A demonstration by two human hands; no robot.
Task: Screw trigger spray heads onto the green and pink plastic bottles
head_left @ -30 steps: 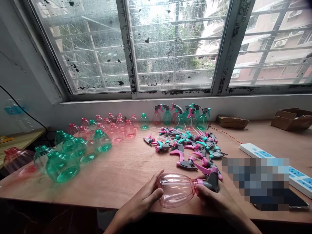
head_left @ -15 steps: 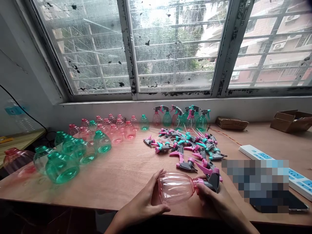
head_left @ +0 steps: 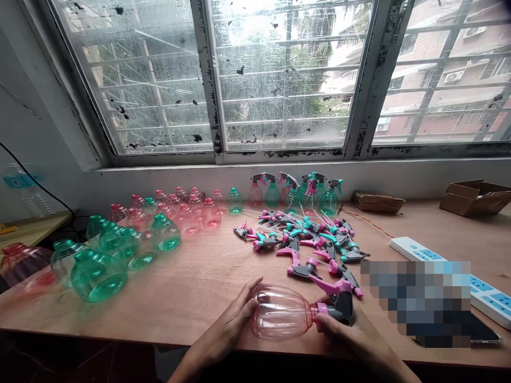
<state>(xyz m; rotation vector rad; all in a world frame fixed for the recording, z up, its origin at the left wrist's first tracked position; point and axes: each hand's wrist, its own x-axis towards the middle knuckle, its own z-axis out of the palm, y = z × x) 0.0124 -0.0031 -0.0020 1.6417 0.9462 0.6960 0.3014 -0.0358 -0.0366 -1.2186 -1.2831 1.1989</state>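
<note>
Lying on its side just above the table's front edge is a clear pink spray bottle [head_left: 281,314], its base to the left. My left hand [head_left: 235,319] is closed around the base, thumb on the near side. At the neck sits a trigger spray head [head_left: 339,308] with a pink collar and dark grey body. My right hand [head_left: 347,330] grips the collar, thumb in front; some of its fingers are hidden behind. Beyond the hands lies a pile of loose spray heads [head_left: 307,229] in grey, pink and teal.
Open green bottles [head_left: 99,279] and pink bottles [head_left: 189,221] stand at the left. Bottles with heads fitted [head_left: 329,199] line the wall below the window. A power strip [head_left: 431,255], a phone [head_left: 479,329] and a cardboard box [head_left: 475,198] lie at the right.
The bottle has shifted slightly left and rolled, and its trigger now points away from me. My left thumb has closed onto the base. My right hand keeps hold of the collar.
</note>
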